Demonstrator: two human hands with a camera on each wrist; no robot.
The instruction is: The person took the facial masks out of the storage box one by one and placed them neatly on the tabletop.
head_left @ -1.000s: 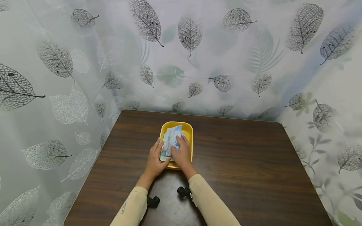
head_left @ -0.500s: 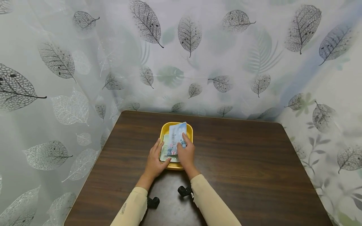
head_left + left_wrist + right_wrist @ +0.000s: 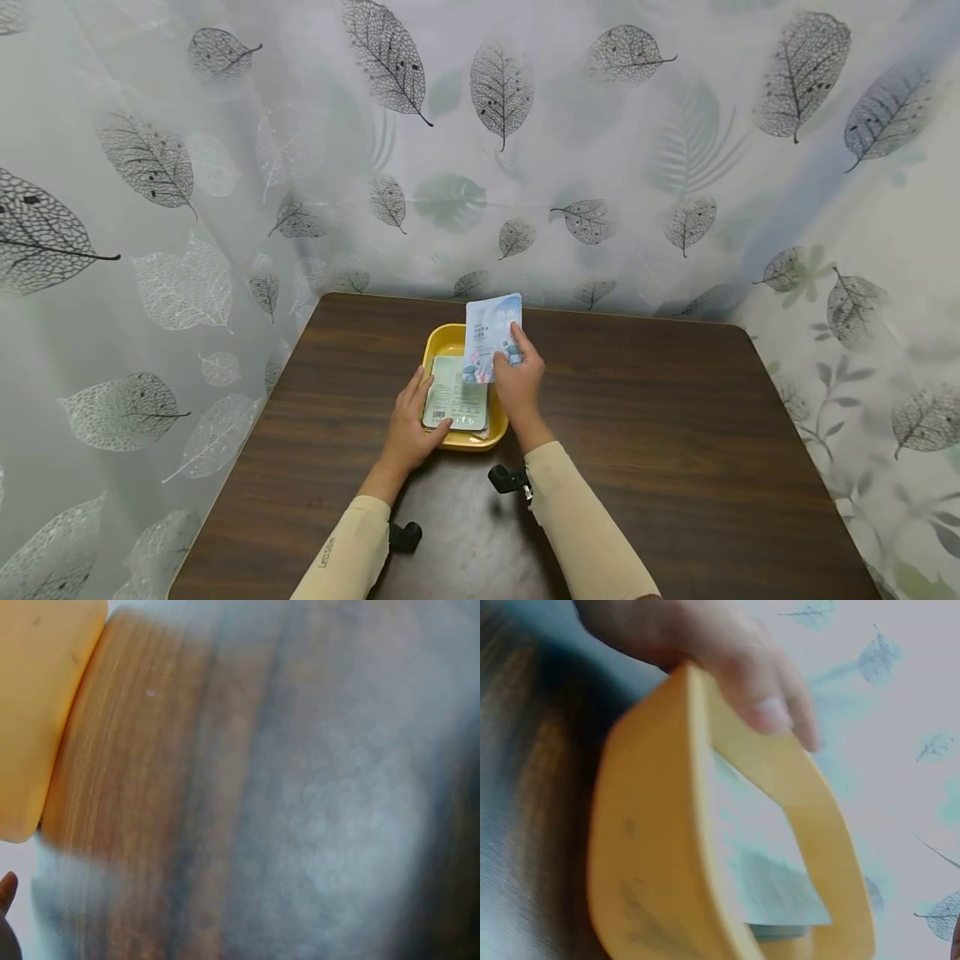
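Observation:
A yellow tray (image 3: 444, 337) stands near the back middle of the table. My left hand (image 3: 407, 427) holds its near left corner, fingers along the left side and thumb over the front rim; the right wrist view shows that thumb (image 3: 771, 714) hooked over the edge. My right hand (image 3: 519, 382) pinches a flat pale blue packet (image 3: 489, 330) with flower print by its right edge. The packet is raised over the tray's back right corner. Inside the tray lies a pale green packet (image 3: 454, 398) with a barcode, on top of other packets mostly hidden beneath it.
The dark wood-grain table (image 3: 660, 433) extends wide to the right of the tray. A leaf-printed curtain (image 3: 570, 150) hangs behind and on both sides. Black wrist cameras (image 3: 406, 537) sit at both sleeves.
My right hand has lifted the blue packet up and to the right from the stack, uncovering the green packet. The left hand has stayed on the tray.

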